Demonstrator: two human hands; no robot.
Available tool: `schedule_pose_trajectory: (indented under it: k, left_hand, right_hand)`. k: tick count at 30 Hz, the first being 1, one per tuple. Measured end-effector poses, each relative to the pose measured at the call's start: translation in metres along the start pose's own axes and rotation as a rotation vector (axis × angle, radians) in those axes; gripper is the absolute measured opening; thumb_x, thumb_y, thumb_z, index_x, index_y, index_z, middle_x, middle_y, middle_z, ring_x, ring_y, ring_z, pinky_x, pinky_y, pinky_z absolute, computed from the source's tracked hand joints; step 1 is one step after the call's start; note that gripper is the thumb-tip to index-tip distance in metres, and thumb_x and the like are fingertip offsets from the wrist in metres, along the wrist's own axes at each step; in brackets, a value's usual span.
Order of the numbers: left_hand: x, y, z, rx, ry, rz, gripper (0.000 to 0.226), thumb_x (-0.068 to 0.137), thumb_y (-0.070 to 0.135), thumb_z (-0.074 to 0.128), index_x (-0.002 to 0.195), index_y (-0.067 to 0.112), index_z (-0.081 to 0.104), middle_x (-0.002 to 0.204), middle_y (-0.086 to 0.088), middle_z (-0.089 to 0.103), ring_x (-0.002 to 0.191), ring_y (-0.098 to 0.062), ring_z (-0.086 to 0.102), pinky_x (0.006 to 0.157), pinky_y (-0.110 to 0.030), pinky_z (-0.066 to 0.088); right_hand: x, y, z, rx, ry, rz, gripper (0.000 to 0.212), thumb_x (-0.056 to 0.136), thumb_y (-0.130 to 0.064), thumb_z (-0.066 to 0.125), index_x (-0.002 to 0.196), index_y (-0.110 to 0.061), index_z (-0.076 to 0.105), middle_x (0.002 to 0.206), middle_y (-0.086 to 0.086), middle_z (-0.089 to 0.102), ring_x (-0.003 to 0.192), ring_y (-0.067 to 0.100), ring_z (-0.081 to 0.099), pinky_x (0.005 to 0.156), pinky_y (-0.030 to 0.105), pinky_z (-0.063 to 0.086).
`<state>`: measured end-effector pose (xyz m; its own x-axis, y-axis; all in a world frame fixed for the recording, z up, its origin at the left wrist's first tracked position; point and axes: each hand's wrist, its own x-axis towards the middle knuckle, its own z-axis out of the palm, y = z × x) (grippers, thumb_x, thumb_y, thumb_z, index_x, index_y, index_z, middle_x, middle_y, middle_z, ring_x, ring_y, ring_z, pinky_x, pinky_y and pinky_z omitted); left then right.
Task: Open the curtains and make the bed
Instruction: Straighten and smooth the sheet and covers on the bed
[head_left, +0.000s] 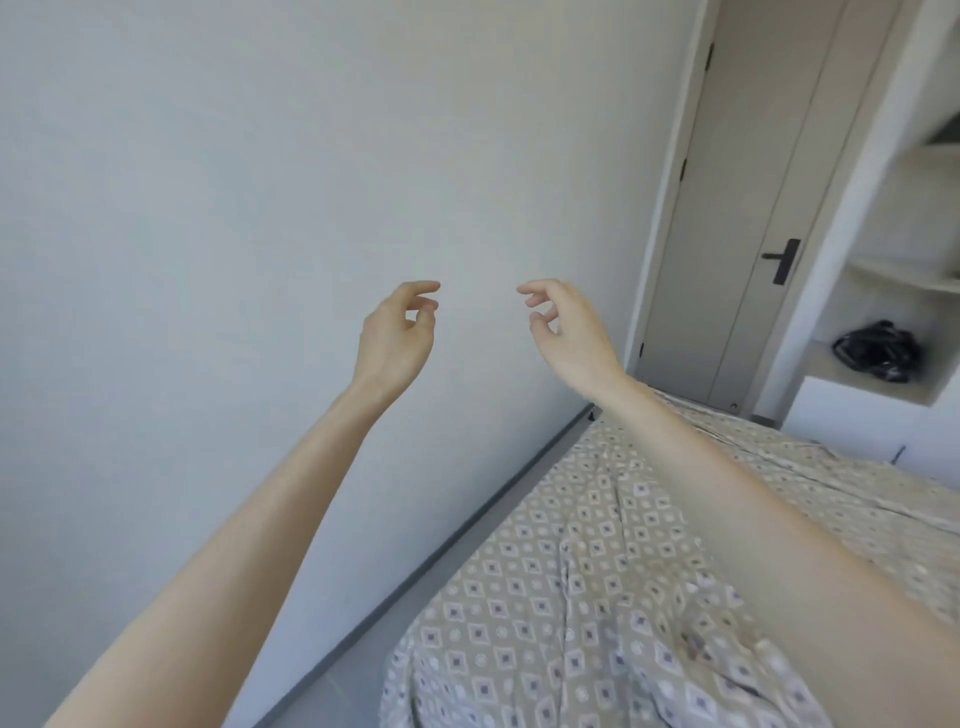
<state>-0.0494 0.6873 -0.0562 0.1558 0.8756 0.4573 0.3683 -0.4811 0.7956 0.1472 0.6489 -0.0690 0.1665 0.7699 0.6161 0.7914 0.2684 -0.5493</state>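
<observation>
Neither grip has anything in it. The left hand (397, 332) is raised in front of the wall (260, 182) with its fingers loosely curled, thumb and fingertips close together but pinching nothing. The right hand (563, 325) mirrors it just to the three o'clock side, fingers hooked and relaxed, likewise empty. Both are held up in the air, well above the bed, the forearms running back toward six o'clock.

Below the right forearm, from about four to six o'clock, lies the patterned bedcover (587, 582), rumpled, with long creases running down it and its near edge sagging off the bed (852, 499) toward the floor. It looks like thin, soft cotton: light, limp, apt to bunch when pulled, so I would judge it best taken at an edge or corner with both hands set wide apart and drawn flat. The bed runs along the wall toward a closed door (748, 218) at about one o'clock, with shelves (914, 275) beside it at three o'clock holding a dark bundle (878, 351).

No curtains are in sight from here, so I cannot tell whether they are open.
</observation>
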Motion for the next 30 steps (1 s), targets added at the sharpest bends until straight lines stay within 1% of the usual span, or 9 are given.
schedule_pose_trajectory:
  k: [3, 7, 9, 12, 15, 17, 20, 27, 30]
  left_hand:
    - [0.013, -0.018, 0.032, -0.067, -0.109, -0.013, 0.035, 0.095, 0.017, 0.038, 0.124, 0.029, 0.056, 0.118, 0.007, 0.062, 0.098, -0.017, 0.063, 0.080, -0.024, 0.043]
    - [0.030, -0.042, 0.064, -0.158, -0.267, -0.015, 0.036, 0.096, 0.012, 0.038, 0.125, 0.026, 0.055, 0.117, 0.005, 0.061, 0.086, -0.013, 0.063, 0.074, -0.022, 0.046]
    - [0.039, -0.054, 0.076, -0.190, -0.344, -0.013, 0.036, 0.096, 0.011, 0.038, 0.125, 0.025, 0.055, 0.117, 0.004, 0.061, 0.084, -0.011, 0.063, 0.078, -0.025, 0.047]
    - [0.054, -0.073, 0.087, -0.210, -0.443, -0.017, 0.034, 0.097, 0.013, 0.039, 0.125, 0.024, 0.055, 0.118, 0.002, 0.061, 0.092, -0.019, 0.064, 0.083, -0.028, 0.048]
    - [0.065, -0.097, 0.094, -0.204, -0.523, -0.034, 0.032, 0.097, 0.017, 0.041, 0.124, 0.024, 0.056, 0.121, 0.000, 0.061, 0.107, -0.024, 0.061, 0.097, -0.037, 0.047]
    - [0.071, -0.108, 0.100, -0.197, -0.571, -0.030, 0.032, 0.097, 0.017, 0.041, 0.125, 0.023, 0.056, 0.122, -0.001, 0.061, 0.102, -0.023, 0.062, 0.101, -0.041, 0.045]
    - [0.083, -0.120, 0.109, -0.212, -0.636, -0.037, 0.033, 0.097, 0.012, 0.040, 0.125, 0.020, 0.056, 0.120, -0.002, 0.062, 0.086, -0.019, 0.063, 0.092, -0.035, 0.047]
    - [0.121, -0.157, 0.155, -0.228, -0.739, -0.064, 0.034, 0.097, 0.011, 0.037, 0.126, 0.019, 0.055, 0.119, -0.001, 0.062, 0.084, -0.017, 0.061, 0.080, -0.029, 0.046]
    - [0.139, -0.177, 0.181, -0.214, -0.787, -0.068, 0.035, 0.097, 0.010, 0.037, 0.128, 0.018, 0.054, 0.118, 0.000, 0.061, 0.081, -0.014, 0.061, 0.078, -0.027, 0.046]
  right_hand:
    - [-0.007, 0.028, 0.000, -0.098, 0.003, 0.087, 0.035, 0.092, -0.010, 0.044, 0.122, -0.024, 0.056, 0.111, -0.008, 0.056, 0.093, 0.014, 0.055, 0.088, 0.033, 0.046]
    - [-0.020, 0.050, 0.005, -0.171, 0.020, 0.185, 0.036, 0.091, -0.007, 0.047, 0.122, -0.022, 0.056, 0.111, -0.007, 0.054, 0.091, 0.017, 0.058, 0.089, 0.040, 0.048]
    - [-0.026, 0.057, 0.010, -0.227, 0.035, 0.243, 0.035, 0.092, -0.007, 0.047, 0.123, -0.022, 0.055, 0.112, -0.006, 0.055, 0.093, 0.017, 0.058, 0.088, 0.040, 0.049]
    - [-0.033, 0.063, 0.020, -0.257, 0.071, 0.348, 0.034, 0.095, -0.007, 0.046, 0.126, -0.017, 0.055, 0.117, 0.001, 0.057, 0.097, 0.015, 0.056, 0.088, 0.033, 0.047]
    - [-0.038, 0.068, 0.035, -0.269, 0.082, 0.443, 0.032, 0.096, -0.008, 0.045, 0.125, -0.018, 0.054, 0.118, -0.001, 0.056, 0.094, 0.009, 0.052, 0.084, 0.025, 0.043]
    - [-0.040, 0.072, 0.044, -0.271, 0.095, 0.488, 0.033, 0.095, -0.007, 0.045, 0.124, -0.018, 0.055, 0.116, -0.003, 0.056, 0.092, 0.008, 0.051, 0.082, 0.022, 0.041]
    - [-0.038, 0.076, 0.055, -0.271, 0.104, 0.548, 0.035, 0.094, -0.007, 0.046, 0.125, -0.020, 0.055, 0.113, -0.006, 0.053, 0.092, 0.007, 0.050, 0.083, 0.024, 0.043]
    - [-0.031, 0.118, 0.080, -0.294, 0.158, 0.716, 0.035, 0.092, -0.009, 0.046, 0.124, -0.019, 0.055, 0.119, -0.001, 0.056, 0.088, 0.011, 0.052, 0.080, 0.025, 0.042]
    - [-0.020, 0.150, 0.094, -0.314, 0.153, 0.773, 0.036, 0.091, -0.009, 0.046, 0.125, -0.018, 0.056, 0.120, 0.001, 0.058, 0.093, 0.013, 0.053, 0.085, 0.029, 0.044]
